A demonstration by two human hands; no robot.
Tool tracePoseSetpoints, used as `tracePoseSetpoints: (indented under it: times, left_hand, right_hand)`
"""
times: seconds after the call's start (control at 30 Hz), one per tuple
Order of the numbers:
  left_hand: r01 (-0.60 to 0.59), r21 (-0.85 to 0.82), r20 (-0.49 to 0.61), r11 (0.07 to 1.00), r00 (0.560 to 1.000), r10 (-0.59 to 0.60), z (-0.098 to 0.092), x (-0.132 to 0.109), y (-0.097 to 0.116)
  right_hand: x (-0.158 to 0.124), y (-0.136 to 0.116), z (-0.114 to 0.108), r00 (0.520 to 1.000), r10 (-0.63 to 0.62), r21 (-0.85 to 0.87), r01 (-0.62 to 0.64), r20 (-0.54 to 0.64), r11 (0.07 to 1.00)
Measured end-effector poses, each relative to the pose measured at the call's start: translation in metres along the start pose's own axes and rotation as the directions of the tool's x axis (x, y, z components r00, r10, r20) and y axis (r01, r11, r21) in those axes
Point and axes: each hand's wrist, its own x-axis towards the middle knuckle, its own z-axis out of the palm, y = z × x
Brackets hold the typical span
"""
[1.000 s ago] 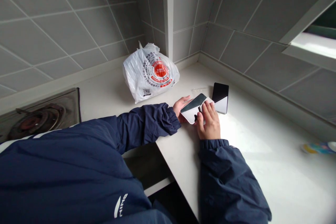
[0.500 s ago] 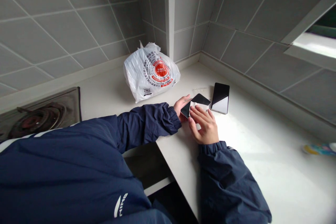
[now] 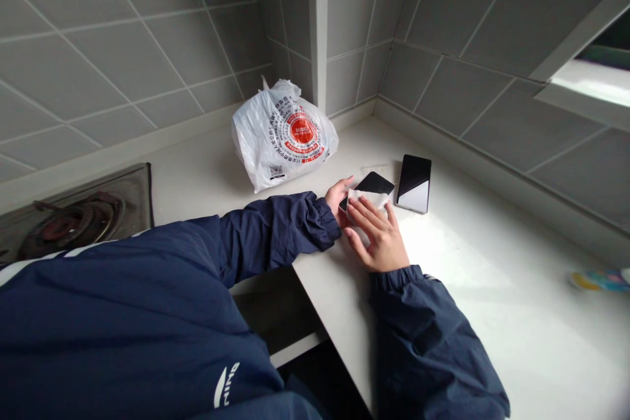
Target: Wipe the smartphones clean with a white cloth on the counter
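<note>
You have the dark phone (image 3: 377, 181) just right of the middle of the frame, tilted across the view above or on the counter (image 3: 457, 256); whether its underside touches down is hidden. Your left hand (image 3: 336, 195) is closed around the end towards the left of the frame, the fingers partly out of sight behind it. Your right hand (image 3: 378, 236) lies nearly flat, fingers outstretched and thumb apart, over the white cloth (image 3: 371, 197), which is spread on the phone's upper face; you hold the cloth by covering it rather than by a closed fist.

Expect the phone to be light but stiff, with a smooth face likely to slide under the cloth and a corner that could crack if dropped. Your best hold is probably by the two long edges near the left end, palm behind for backing, so that pressure from above meets support. The cloth should be limp and nearly weightless; it will bunch or creep, so flat fingers over its middle suit it better than a pinch at one edge.

The second phone (image 3: 414, 184) lies to the right of your hands, near but apart, and the plastic bag (image 3: 284, 136) sits in the upper middle of the frame
</note>
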Motion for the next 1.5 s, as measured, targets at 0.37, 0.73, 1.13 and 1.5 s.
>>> tracePoseSetpoints:
  times: [0.37, 0.73, 1.13, 1.5]
  left_hand:
    - [0.012, 0.268, 0.028, 0.963, 0.999, -0.020, 0.006, -0.002, -0.009]
    - [0.065, 0.442, 0.015, 0.894, 0.997, -0.080, 0.023, -0.015, -0.013]
    - [0.041, 0.399, 0.093, 0.916, 0.992, -0.084, 0.017, -0.011, -0.013]
    - [0.014, 0.061, -0.046, 0.998, 0.999, -0.011, 0.009, -0.007, -0.007]
  right_hand:
    - [-0.010, 0.024, 0.001, 0.982, 0.173, -0.124, -0.181, -0.071, 0.976]
    - [-0.010, 0.027, 0.003, 0.926, 0.299, -0.168, -0.340, -0.229, 0.925]
    - [-0.004, 0.017, 0.006, 0.957, 0.245, -0.136, -0.267, -0.158, 0.954]
    - [0.004, -0.008, 0.008, 0.988, 0.156, -0.075, -0.157, -0.012, 0.985]
